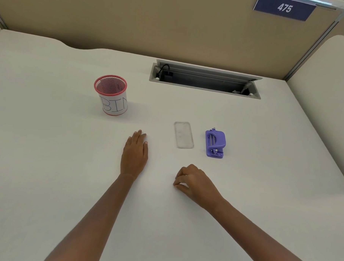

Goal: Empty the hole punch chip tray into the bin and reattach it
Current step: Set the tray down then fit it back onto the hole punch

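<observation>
A purple hole punch [214,143] lies on the white desk at centre right. To its left, apart from it, lies a clear rectangular chip tray [183,134], flat on the desk. A red mesh cup wrapped in paper marked "BIN" [111,95] stands upright at the back left. My left hand [135,151] rests flat on the desk, palm down, fingers together, between the bin and the tray, holding nothing. My right hand [194,181] rests nearer to me, below the tray, with its fingers curled in; nothing shows in it.
An open cable hatch [206,79] is sunk into the desk behind the punch. Beige partition walls close off the back and right, with a blue "475" sign [284,8] at top right. The white desk [47,164] stretches wide to the left and front.
</observation>
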Demonstrator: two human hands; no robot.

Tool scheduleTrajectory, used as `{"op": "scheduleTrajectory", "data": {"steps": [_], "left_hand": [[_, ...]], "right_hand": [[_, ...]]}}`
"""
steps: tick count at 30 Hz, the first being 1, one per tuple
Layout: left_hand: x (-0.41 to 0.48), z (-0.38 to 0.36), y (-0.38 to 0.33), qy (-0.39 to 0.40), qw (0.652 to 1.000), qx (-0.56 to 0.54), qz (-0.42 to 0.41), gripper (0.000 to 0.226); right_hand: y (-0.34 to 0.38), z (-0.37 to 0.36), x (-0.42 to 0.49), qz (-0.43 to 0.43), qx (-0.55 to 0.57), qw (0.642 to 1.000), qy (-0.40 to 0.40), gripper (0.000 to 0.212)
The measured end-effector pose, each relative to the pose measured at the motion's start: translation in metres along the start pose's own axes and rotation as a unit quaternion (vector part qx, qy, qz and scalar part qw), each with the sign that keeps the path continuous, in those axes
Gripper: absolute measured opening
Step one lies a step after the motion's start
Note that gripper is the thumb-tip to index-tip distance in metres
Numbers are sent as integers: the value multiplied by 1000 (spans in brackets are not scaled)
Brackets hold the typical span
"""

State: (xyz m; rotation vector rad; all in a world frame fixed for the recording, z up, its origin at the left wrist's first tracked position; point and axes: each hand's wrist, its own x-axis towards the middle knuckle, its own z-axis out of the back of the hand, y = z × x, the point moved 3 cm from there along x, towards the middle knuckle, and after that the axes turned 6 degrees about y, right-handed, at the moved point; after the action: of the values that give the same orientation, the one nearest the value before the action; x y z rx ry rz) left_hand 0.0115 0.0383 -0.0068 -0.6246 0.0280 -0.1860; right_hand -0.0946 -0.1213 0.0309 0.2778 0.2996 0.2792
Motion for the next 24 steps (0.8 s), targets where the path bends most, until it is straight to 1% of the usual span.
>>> {"op": "scheduleTrajectory", "data": {"steps": [6,8,9,13,15,16,21,24], "left_hand": [[0,0,0,-2,1000,2,-1,38],[0,0,0,-4,1000,3,-3,38],[0,0,0,-4,1000,3,-3,38],[0,0,0,-1,1000,9,-3,38],[0,-1,0,0,1000,12,-3,38],[-1,-1,0,0,1000,13,-2,38],[0,-1,-1,-1,1000,17,-1,39],[0,-1,-1,0,1000,20,-3,39]], "right_hand": [[13,5,6,-1,-71,997,-6,20],[20,8,7,1,-127,992,-20,9],[23,10,8,-4,-151,988,-29,9],[28,5,12,6,-201,980,14,14],[32,9,11,-5,-233,972,35,29],[32,11,11,-13,-241,970,40,33],[32,8,14,-17,-262,964,33,38],[31,9,15,-14,-233,972,22,40]]}}
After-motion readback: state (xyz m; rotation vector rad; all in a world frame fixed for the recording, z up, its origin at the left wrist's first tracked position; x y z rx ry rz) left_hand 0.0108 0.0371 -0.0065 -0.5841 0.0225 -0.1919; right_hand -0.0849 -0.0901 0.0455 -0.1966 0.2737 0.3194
